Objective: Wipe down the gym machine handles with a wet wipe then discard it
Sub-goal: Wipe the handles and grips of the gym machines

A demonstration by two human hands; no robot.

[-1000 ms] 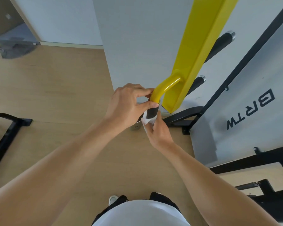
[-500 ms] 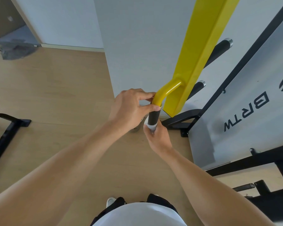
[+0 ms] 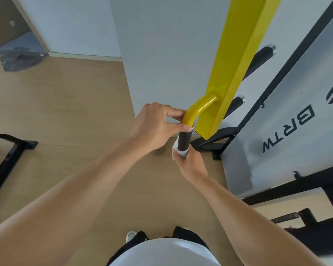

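A: Fingers of right hand (image 3: 190, 166) curled round crumpled white wet wipe (image 3: 178, 153); wipe wrapped on bottom end of black foam handle grip (image 3: 184, 141); most of wipe hidden in fist.

B: Left hand (image 3: 156, 127)?

A: Thumb and forefinger pinching bent yellow steel handle tube (image 3: 197, 110) just above grip; other fingers hidden behind it.

B: Rest?

A: Tube joins yellow square post (image 3: 236, 64); post top cut off; grey panel (image 3: 296, 131) lettered "BRTW" at right; no bin or other container seen.

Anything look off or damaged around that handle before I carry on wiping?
Nothing stands out. The left hand steadies the yellow bar, the right hand holds the wipe around the black grip.
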